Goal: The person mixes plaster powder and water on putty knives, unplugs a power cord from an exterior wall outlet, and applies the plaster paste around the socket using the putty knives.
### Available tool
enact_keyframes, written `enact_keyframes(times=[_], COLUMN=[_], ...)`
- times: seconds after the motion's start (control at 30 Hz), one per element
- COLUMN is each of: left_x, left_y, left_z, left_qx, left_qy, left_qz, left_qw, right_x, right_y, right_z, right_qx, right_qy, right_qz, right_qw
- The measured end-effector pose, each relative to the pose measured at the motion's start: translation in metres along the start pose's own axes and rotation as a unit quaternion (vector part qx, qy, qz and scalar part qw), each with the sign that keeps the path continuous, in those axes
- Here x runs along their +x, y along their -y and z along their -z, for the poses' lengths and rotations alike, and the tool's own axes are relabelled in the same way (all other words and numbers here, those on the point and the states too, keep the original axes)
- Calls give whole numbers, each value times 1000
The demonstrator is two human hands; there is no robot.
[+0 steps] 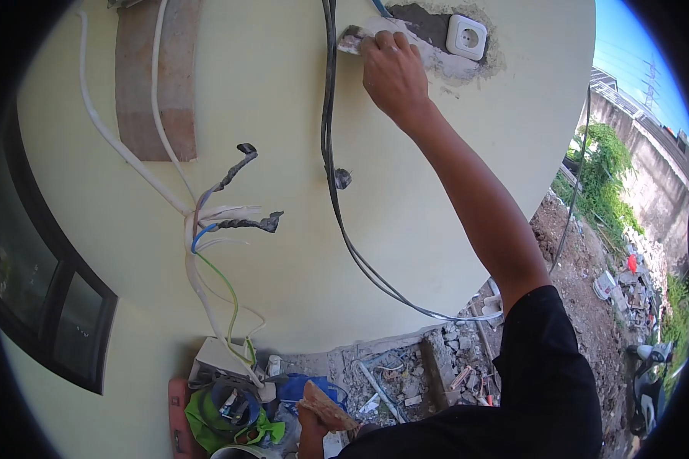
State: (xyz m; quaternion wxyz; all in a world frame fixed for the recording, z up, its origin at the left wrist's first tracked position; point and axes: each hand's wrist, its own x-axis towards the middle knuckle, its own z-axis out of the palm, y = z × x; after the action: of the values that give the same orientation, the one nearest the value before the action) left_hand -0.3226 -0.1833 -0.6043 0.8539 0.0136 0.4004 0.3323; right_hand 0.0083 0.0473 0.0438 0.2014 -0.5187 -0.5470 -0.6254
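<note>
On the upper wall, my right hand (396, 70) is closed on a flat, plaster-smeared tool (351, 40), pressed near a patch of wet grey and whitish plaster (425, 27). A white power socket (467, 38) sits at the right end of that patch. A blue conduit end (381, 8) shows just above the plaster. Low in the view, my left hand (311, 432) grips a reddish, plaster-stained board (328, 407); its far part is hidden by my body.
Black cables (329, 115) hang left of my right arm. White conduit (122, 149) and taped wires (241, 223) stick out from the wall. Below are a green bag (204, 417), a red case (179, 413) and rubble (463, 348). A dark window (61, 306) is at left.
</note>
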Motion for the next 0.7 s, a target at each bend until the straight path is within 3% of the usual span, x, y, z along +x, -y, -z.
enact_keyframes(times=[0.23,0.4,0.47,0.53,0.7], left_x=[5,-10,-25,-48,-21], left_y=[-1,11,9,6,9], left_z=[-12,-4,-16,-46,-27], left_qx=[-14,-33,-34,2,-14], left_qy=[35,15,11,91,32], left_qz=[-22,-9,-11,-104,-42], left_qw=[999,999,999,990,999], right_x=[-2,-5,-31,-56,-44], right_y=[-53,-66,-64,-61,-63], right_z=[18,6,-1,2,27], right_qx=[1,-4,-5,-10,4], right_qy=[-85,-10,-23,-24,-3], right_qz=[73,94,108,125,89], right_qw=[994,995,994,992,996])
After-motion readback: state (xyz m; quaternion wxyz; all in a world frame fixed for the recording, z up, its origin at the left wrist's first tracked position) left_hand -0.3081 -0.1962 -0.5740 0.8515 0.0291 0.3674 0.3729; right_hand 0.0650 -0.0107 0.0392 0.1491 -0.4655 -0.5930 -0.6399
